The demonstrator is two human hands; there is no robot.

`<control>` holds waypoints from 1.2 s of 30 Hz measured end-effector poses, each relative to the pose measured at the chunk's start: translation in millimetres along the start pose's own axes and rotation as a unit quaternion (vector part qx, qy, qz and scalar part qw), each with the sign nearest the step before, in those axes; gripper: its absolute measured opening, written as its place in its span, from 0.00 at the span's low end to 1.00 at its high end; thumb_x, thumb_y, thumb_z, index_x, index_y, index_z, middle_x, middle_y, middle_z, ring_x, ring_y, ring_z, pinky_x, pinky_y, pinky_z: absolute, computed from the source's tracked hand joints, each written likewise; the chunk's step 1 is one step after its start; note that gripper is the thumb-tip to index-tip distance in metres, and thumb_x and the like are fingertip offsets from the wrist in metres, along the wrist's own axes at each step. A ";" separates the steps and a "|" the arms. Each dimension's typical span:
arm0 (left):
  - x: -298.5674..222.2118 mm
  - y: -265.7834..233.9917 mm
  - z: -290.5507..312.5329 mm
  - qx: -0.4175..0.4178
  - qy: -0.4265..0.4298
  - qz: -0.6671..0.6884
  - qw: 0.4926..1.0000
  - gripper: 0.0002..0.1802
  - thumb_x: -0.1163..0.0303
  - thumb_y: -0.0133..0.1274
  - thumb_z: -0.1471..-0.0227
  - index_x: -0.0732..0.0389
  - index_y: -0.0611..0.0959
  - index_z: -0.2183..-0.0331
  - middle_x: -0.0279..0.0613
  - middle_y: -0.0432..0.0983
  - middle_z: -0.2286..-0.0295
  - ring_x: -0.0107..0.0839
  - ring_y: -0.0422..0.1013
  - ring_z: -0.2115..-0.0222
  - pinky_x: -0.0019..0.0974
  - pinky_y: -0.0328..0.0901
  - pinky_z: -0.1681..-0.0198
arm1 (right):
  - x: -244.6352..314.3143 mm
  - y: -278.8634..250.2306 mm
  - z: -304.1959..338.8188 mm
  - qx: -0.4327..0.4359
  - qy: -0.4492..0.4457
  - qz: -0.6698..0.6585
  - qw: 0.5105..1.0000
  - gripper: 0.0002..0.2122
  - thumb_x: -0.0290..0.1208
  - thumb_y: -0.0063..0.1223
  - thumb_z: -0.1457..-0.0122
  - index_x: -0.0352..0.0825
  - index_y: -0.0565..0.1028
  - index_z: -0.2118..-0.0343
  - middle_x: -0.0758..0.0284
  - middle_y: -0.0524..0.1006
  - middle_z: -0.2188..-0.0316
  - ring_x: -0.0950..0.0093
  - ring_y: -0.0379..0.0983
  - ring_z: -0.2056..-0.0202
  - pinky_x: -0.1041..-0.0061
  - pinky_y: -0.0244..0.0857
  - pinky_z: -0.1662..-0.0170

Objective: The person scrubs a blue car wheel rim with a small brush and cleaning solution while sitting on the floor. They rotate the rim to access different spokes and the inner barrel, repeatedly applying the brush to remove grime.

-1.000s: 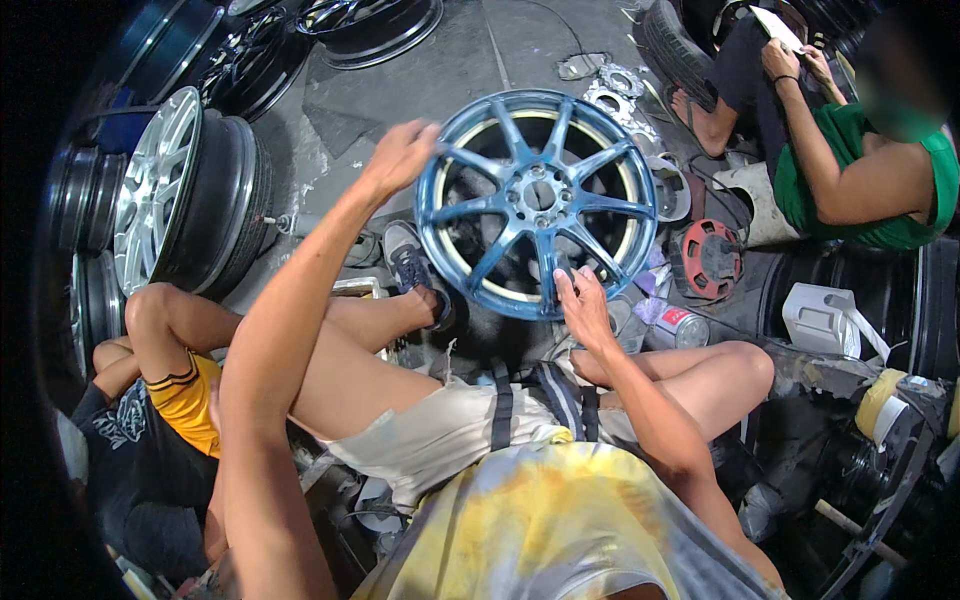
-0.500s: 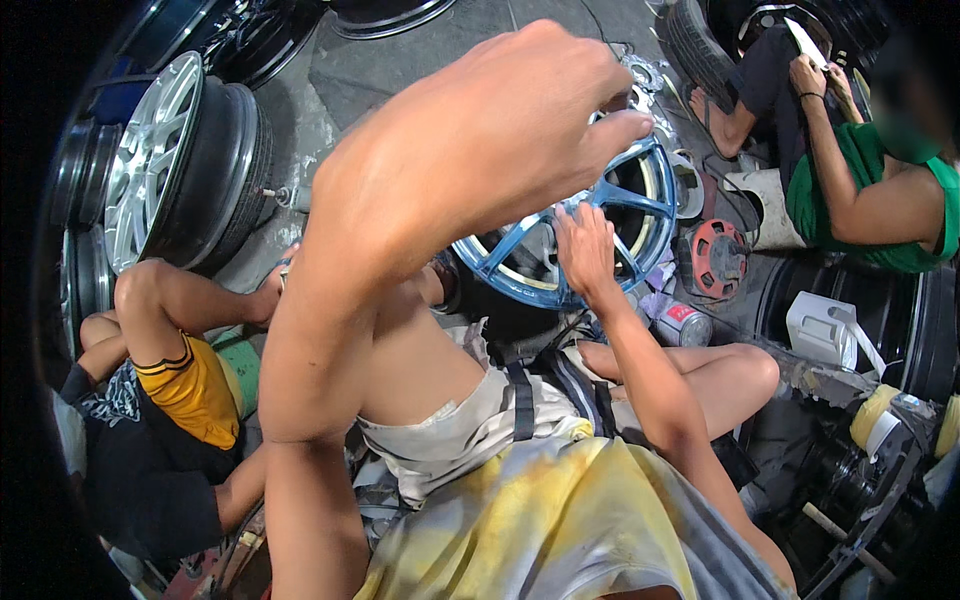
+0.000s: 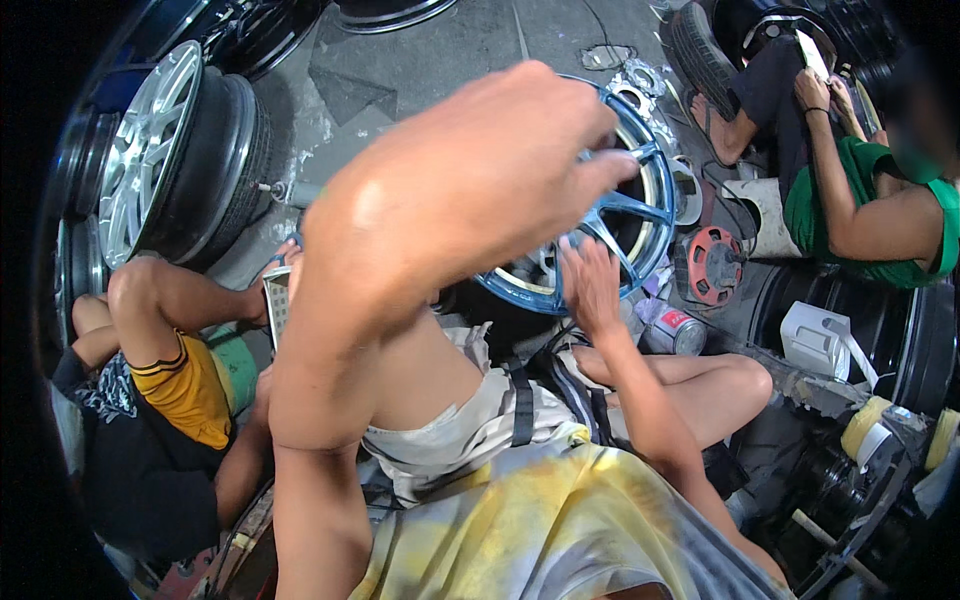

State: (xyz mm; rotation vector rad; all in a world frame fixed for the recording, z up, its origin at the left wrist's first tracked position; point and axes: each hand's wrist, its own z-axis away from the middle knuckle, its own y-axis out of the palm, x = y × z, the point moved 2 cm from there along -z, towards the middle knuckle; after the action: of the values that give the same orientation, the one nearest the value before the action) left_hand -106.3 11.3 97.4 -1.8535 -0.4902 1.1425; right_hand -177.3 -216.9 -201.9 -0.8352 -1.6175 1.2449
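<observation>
My left hand (image 3: 470, 170) looms large, raised close to the camera above a blue multi-spoke wheel rim (image 3: 640, 207). Its thumb points right and its fingers curl under; whatever they hold, if anything, is hidden. This hand and forearm cover the left and upper part of the rim. My right hand (image 3: 592, 285) rests with fingers stretched out on the rim's near spokes, close to the hub. The rim lies face up just beyond my folded legs, with a paler ring showing inside its blue outer lip.
A silver wheel (image 3: 150, 160) with a tyre stands at far left, near a person in yellow shorts (image 3: 205, 400). Right of the rim are a metal can (image 3: 675, 332), a red round reel (image 3: 715, 265) and a white jug (image 3: 815, 338). A person in green (image 3: 860, 210) sits at upper right.
My left hand has come slightly lower and left, uncovering more of the rim's far edge. My right hand stays on the near spokes. A pale perforated object now shows beside the person at left.
</observation>
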 end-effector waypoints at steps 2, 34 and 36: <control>7.0 -3.4 2.0 -0.018 -0.037 -0.057 0.998 0.18 0.63 0.58 0.36 0.70 0.88 0.60 0.59 0.84 0.65 0.52 0.81 0.64 0.45 0.75 0.58 | -1.9 -2.7 7.8 -0.002 -0.006 -0.007 1.000 0.18 0.31 0.58 0.35 0.38 0.78 0.42 0.60 0.76 0.56 0.58 0.72 0.53 0.55 0.63 0.52; 16.8 -2.0 17.5 -0.038 0.020 0.015 0.999 0.17 0.64 0.58 0.38 0.70 0.89 0.58 0.62 0.84 0.65 0.57 0.81 0.62 0.47 0.75 0.55 | -67.2 11.9 -76.9 0.097 -0.050 0.049 0.993 0.15 0.39 0.53 0.33 0.35 0.81 0.73 0.55 0.82 0.71 0.53 0.82 0.69 0.53 0.75 0.63; 18.6 1.2 17.9 -0.041 0.047 0.020 0.998 0.17 0.64 0.58 0.38 0.70 0.89 0.58 0.62 0.84 0.66 0.57 0.81 0.63 0.48 0.75 0.56 | -61.5 17.7 -82.4 0.090 -0.141 0.021 0.986 0.14 0.38 0.52 0.33 0.36 0.81 0.73 0.55 0.81 0.71 0.54 0.82 0.70 0.54 0.74 0.65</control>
State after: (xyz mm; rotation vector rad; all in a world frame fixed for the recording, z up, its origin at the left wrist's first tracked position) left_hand -112.6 32.0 83.4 -1.9858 -0.4545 1.0688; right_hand -78.4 -238.2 -227.4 -0.6030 -1.6813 1.5713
